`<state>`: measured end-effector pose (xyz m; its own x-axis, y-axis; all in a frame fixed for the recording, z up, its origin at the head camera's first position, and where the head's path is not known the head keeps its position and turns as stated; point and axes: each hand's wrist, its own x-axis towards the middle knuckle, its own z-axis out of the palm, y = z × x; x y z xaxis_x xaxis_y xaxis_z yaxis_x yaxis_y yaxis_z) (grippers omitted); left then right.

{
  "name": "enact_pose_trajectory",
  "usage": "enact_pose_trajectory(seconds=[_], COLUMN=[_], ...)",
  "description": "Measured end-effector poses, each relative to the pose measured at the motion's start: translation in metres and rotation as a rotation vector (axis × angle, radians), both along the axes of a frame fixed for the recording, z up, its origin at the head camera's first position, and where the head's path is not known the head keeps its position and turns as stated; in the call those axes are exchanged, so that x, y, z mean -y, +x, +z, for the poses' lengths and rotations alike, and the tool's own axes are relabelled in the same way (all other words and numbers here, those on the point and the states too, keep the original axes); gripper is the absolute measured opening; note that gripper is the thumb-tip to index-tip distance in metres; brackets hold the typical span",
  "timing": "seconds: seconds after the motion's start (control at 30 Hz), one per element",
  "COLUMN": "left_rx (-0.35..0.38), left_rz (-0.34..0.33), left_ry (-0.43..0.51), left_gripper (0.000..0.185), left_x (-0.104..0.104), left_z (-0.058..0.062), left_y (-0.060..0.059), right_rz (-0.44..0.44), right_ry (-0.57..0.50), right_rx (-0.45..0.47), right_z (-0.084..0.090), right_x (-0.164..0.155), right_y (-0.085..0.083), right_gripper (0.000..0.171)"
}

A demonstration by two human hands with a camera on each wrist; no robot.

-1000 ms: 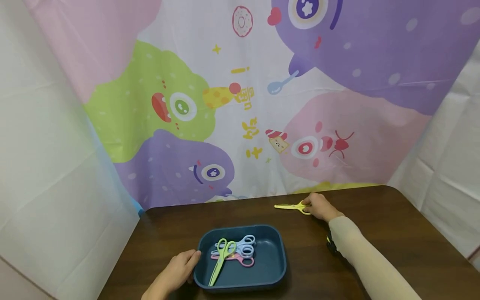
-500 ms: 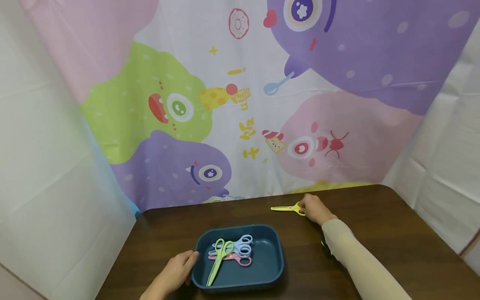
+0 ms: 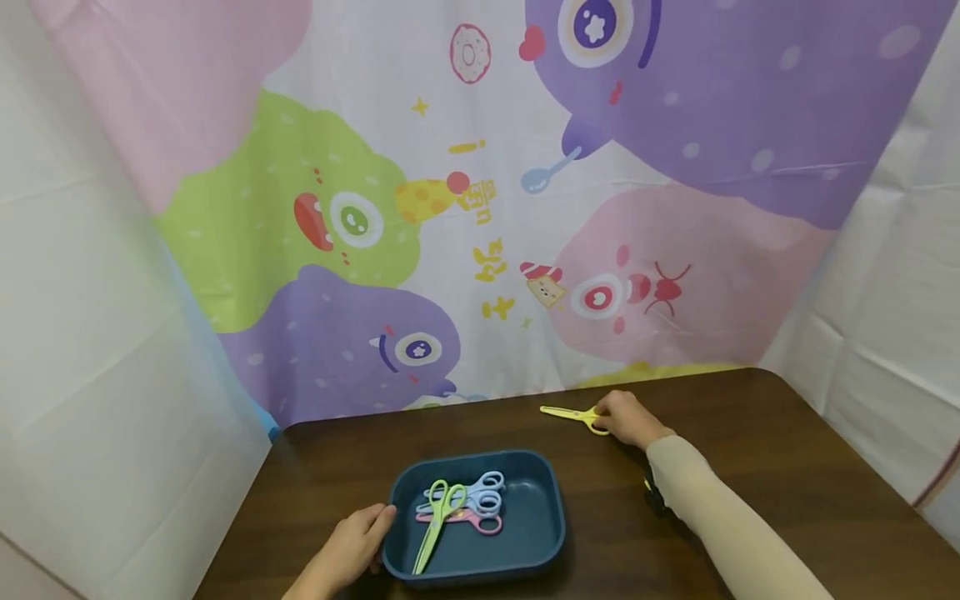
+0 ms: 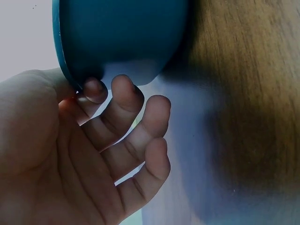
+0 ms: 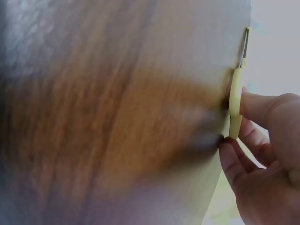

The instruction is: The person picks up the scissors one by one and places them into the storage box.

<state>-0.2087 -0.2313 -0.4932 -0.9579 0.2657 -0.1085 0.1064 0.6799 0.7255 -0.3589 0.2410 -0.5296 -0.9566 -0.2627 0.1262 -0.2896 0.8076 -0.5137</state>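
Note:
A dark blue tray [image 3: 525,542] stands near the front of the table. My left hand [image 3: 351,540] holds its left side, with the thumb at the rim and the index finger against the outer wall [image 4: 122,37]; the other fingers are bent and apart from it. Inside the tray, green scissors [image 3: 430,542] lie across light blue scissors [image 3: 489,502] and pink scissors [image 3: 491,525]. Toward the back edge, my right hand [image 3: 632,419] pinches the handle of yellow scissors [image 3: 566,412], whose blades point left. The right wrist view shows the yellow scissors [image 5: 236,93] low over the table, partly behind the thumb.
The dark wooden table [image 3: 337,454] ends at the back against a cartoon-printed cloth [image 3: 510,358]. White cloth walls rise on the left [image 3: 112,375] and the right [image 3: 870,333]. Beneath the right sleeve, a dark object [image 3: 654,493] is partly visible at the wrist.
The yellow scissors have turned slightly, their tip now angled a little farther back. My right hand stays at their handle, and my left hand remains on the tray. The head view has shifted slightly.

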Motion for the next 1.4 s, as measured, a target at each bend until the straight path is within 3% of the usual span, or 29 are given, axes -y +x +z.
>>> enact_pose_trajectory(seconds=[0.2, 0.67, 0.97, 1.4], left_rx=[-0.005, 0.002, 0.003, -0.004], left_rz=[-0.004, -0.021, -0.041, -0.048], left_ry=[-0.001, 0.000, -0.010, 0.002], left_gripper=[0.045, 0.045, 0.045, 0.045], left_x=[-0.001, 0.000, 0.001, 0.003], left_z=[0.000, 0.000, 0.000, -0.001], left_y=[0.000, -0.001, -0.003, -0.001], right_rz=[0.022, 0.032, 0.008, 0.071], right_ry=[-0.061, -0.200, -0.259, -0.259], right_rx=[0.028, -0.042, 0.003, -0.001], right_z=[0.001, 0.001, 0.018, 0.037], right_x=[0.000, -0.003, 0.000, 0.010], right_y=[0.006, 0.006, 0.010, 0.020], right_gripper=[0.022, 0.019, 0.017, 0.014])
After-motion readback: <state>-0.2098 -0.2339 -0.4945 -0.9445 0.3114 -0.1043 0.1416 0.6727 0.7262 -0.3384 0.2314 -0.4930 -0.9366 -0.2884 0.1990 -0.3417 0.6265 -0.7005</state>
